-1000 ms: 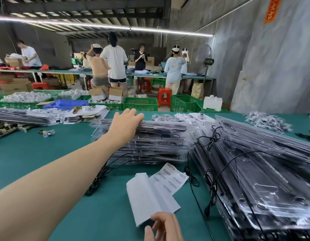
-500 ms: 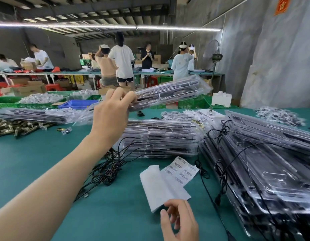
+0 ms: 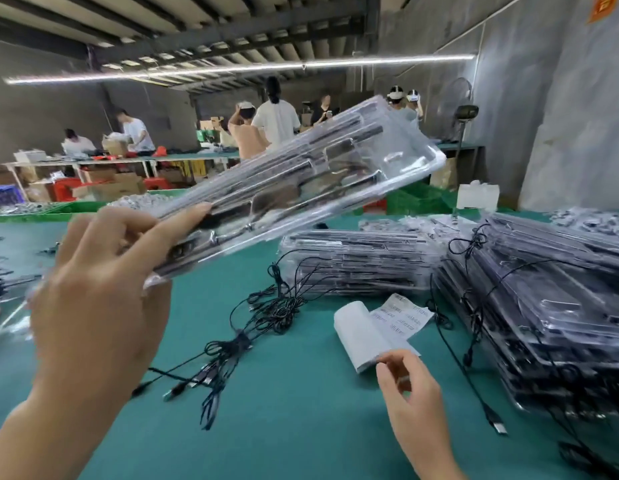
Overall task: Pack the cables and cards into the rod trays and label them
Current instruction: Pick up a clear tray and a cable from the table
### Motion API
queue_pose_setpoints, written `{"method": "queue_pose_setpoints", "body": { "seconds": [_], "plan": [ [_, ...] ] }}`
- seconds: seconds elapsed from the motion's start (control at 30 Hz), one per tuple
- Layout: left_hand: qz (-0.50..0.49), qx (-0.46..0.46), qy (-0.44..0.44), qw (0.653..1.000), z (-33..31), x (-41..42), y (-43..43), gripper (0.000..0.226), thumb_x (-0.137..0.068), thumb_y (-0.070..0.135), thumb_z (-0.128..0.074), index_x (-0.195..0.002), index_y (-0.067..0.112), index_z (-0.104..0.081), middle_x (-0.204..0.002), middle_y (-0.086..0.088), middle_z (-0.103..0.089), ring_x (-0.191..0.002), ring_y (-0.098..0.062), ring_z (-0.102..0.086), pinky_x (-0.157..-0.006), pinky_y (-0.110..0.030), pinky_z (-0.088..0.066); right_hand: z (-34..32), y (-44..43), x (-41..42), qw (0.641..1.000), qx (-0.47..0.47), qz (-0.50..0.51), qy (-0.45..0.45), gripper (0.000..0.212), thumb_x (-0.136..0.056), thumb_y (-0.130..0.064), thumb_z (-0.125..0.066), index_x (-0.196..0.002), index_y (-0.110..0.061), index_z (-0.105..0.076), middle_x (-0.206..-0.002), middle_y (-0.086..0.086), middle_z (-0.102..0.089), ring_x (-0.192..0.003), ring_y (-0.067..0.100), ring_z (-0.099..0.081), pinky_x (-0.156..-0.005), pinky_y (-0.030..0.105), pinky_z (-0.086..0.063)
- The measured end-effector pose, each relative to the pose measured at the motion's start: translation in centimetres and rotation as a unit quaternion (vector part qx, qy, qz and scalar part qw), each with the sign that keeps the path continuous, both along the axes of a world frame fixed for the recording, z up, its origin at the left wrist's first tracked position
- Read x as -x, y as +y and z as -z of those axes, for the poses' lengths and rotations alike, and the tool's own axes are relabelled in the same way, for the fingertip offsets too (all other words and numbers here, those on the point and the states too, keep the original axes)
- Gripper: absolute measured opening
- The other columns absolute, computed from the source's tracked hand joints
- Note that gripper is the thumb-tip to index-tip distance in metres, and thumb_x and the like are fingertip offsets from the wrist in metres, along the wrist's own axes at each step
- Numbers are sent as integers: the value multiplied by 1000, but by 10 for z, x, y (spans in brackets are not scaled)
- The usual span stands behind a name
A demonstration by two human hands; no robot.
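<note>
Green workshop table (image 3: 301,427) — left hand (image 3: 93,296) round rod tray (image 3: 318,174), right hand (image 3: 412,393) pinch-tight on label sheet (image 3: 363,327)

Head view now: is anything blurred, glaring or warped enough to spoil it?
Head view: the left hand and the clear tray it grips are motion-smeared; the tray's plastic throws white glare; the ceiling light strip bows from wide-angle distortion; print on the label sheet is unreadable.

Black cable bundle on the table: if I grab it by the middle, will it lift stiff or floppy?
Probably floppy: the black cable bundle lies in loose curves. Likely light, the wires being thin. Its splayed plug ends may trail and snag.
</note>
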State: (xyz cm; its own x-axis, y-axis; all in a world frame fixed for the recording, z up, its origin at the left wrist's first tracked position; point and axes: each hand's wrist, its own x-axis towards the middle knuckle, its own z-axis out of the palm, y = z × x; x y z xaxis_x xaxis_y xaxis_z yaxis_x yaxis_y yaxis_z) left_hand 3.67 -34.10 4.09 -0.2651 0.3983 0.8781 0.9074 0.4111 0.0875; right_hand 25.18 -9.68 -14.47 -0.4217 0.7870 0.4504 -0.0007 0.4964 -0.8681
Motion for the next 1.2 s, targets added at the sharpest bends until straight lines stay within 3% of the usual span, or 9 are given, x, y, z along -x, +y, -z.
{"method": "queue_pose_setpoints", "body": {
  "seconds": [0.1,0.17,0.27,0.4,0.67,0.83,0.93,1.03,1.2],
  "plan": [
    [14,-12,-84,996,-1,-4,-20,34,-103,55,-51,-127,37,-67,-102,20,-52,-93,-2,-49,-79,-39,-50,-28,-15,-5,989,93,-115,0,23,-94,-14,-69,-89,-36,-67,-86,-2,-70,-73,15,-63,-69,22,-48],
    [4,-4,-14,1000,7,-24,-25,33,-102,33,-59,-134,38,-62,-104,13,-51,-95,-15,-49,-66,-50,-49,-46,-29,-13,959,161,-235,-3,15,-88,-26,-73,-97,-37,-69,-97,7,-73,-81,20,-69,-70,28,-53],
    [-33,35,70,996,38,-64,-21,76,-79,-8,-67,-140,36,-58,-104,3,-54,-94,-24,-50,-48,-35,-49,-59,-51,-29,897,208,-391,-5,68,-74,-47,-85,-130,-22,-56,-119,12,-71,-103,27,-70,-81,38,-56],
    [0,107,58,993,96,-104,8,70,-64,-8,-68,-123,30,-75,-89,3,-60,-78,-22,-59,-45,-32,-48,-54,-92,-35,837,407,-352,101,132,-26,-54,-101,-138,-22,-39,-123,14,-71,-110,38,-70,-82,61,-57],
    [54,163,52,984,159,-144,47,40,-75,9,-62,-105,28,-80,-84,0,-65,-74,-24,-66,-77,-40,-55,-32,-100,-38,764,599,-158,180,41,-87,-14,-58,-116,16,-61,-98,37,-69,-73,40,-69,-61,51,-61],
    [-1,155,-62,986,170,-110,22,101,-53,3,-90,-145,27,-56,-133,-3,-59,-118,-30,-59,-106,-55,-43,-32,-69,-60,757,568,-143,289,37,-79,-13,-53,-111,5,-51,-111,44,-63,-91,48,-72,-60,48,-64],
    [1,67,-284,956,175,-85,2,90,-75,7,-80,-147,44,-42,-133,21,-58,-107,-13,-64,-85,-39,-52,-41,-52,-71,761,539,-151,329,30,-82,-11,-51,-107,5,-52,-112,41,-65,-100,48,-71,-67,49,-64],
    [21,13,-489,872,177,-61,-7,35,-89,21,-75,-99,54,-65,-91,23,-75,-95,-10,-72,-86,-34,-52,-44,-46,-76,775,512,-161,333,37,-79,-13,-53,-111,7,-55,-113,37,-67,-104,47,-70,-71,47,-64],
    [25,-106,-469,877,164,-37,-24,15,-87,28,-78,-82,41,-75,-64,16,-71,-55,4,-62,-56,-4,-42,-27,-49,-70,803,504,-143,285,26,-94,-8,-44,-113,6,-53,-113,40,-65,-105,46,-70,-64,42,-63]
  ]
}}
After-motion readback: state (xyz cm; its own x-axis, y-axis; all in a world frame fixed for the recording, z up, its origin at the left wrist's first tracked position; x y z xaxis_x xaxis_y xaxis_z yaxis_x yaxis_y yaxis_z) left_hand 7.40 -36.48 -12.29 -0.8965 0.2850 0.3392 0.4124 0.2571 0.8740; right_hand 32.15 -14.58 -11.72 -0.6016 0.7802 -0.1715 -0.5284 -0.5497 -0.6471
